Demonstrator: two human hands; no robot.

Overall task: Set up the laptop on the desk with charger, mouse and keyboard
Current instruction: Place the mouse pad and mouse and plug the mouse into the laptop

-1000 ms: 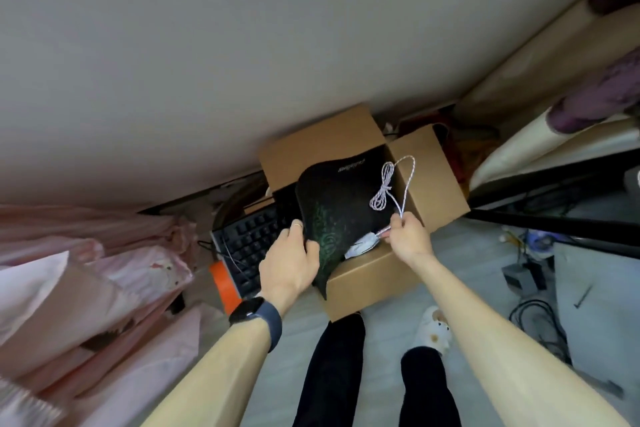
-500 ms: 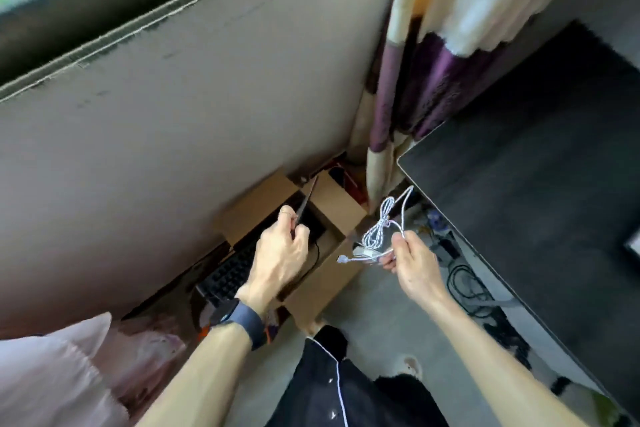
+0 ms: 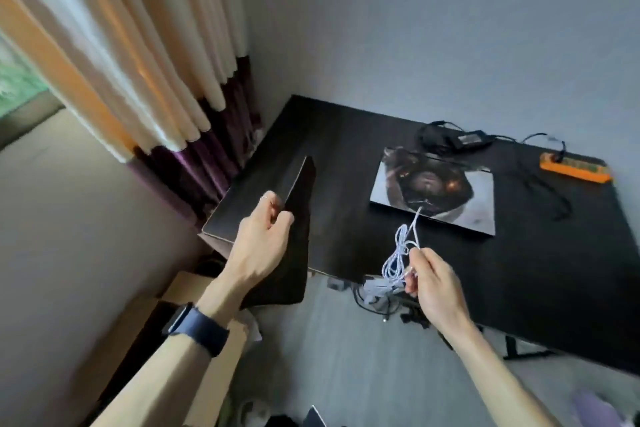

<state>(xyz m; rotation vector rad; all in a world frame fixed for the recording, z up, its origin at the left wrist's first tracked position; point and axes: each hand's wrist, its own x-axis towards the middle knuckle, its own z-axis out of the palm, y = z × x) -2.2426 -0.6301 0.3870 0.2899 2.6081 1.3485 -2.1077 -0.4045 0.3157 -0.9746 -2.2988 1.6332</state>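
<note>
My left hand (image 3: 261, 239) grips the black mouse pad (image 3: 294, 253) by its edge and holds it upright over the near left corner of the dark desk (image 3: 346, 135). My right hand (image 3: 431, 282) pinches the white mouse with its coiled white cable (image 3: 398, 253), just off the desk's front edge. A closed laptop (image 3: 460, 198) with a dark picture on its lid lies flat on the desk. Behind it sits the black charger brick (image 3: 467, 139) with its cord. The keyboard is out of view.
An orange power strip (image 3: 575, 170) lies at the desk's far right. Curtains (image 3: 138, 55) hang to the left of the desk. An open cardboard box (image 3: 194, 291) stands on the floor under my left arm. Cables (image 3: 377, 298) trail below the desk's front edge.
I have turned from the box on the floor to the desk. Both hands rose, carrying the mouse pad and the mouse with its cable away from the box.
</note>
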